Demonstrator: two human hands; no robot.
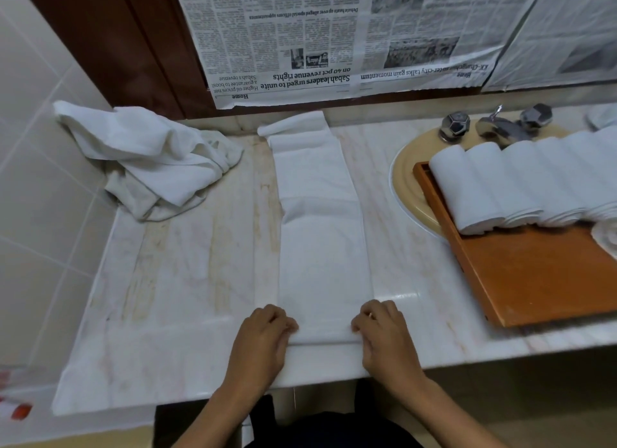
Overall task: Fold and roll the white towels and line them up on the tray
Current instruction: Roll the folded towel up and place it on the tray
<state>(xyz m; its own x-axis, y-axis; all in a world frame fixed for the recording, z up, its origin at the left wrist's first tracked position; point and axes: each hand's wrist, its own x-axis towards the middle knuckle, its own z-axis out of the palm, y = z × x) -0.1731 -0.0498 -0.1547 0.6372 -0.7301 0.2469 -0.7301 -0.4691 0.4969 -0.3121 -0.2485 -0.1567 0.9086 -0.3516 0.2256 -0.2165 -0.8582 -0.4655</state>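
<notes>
Folded towel [320,234]: long narrow strip, flat on the table [183,280], dead centre. Long axis runs 12 to 6 o'clock. Far end points at 12, reaching the back wall, with a short flap lying crosswise there. Near end sits at the table's front edge at 6. A crease crosses it about mid-length.

Left hand [263,334]: fingers curled, pinching the near-left corner of the strip. Right hand [384,331]: same, fingers curled on the near-right corner. Both grip narrow, knuckles up, palms down. The hands sit level with each other, a towel's width apart. The near edge between them looks turned over into a low lip. Forearms come in from 5 and 7 o'clock and converge toward the strip; wrists roughly straight.

Tray [534,280]: orange wood, at 3 o'clock, angled, its far end overhanging the sink [407,187]. Rolled towels [467,194] lie side by side in a row across the tray's far end, touching each other, roll axes pointing about 11 to 5. Part of one more roll [606,240] shows at the frame's right edge, in front of the row.

Loose towel pile [150,160]: crumpled, at 10 o'clock, against the tiled wall corner, well apart from the strip.

Faucet [497,127] with two knobs at 2 o'clock behind the sink. Newspaper [300,47] covers the wall at 12.
</notes>
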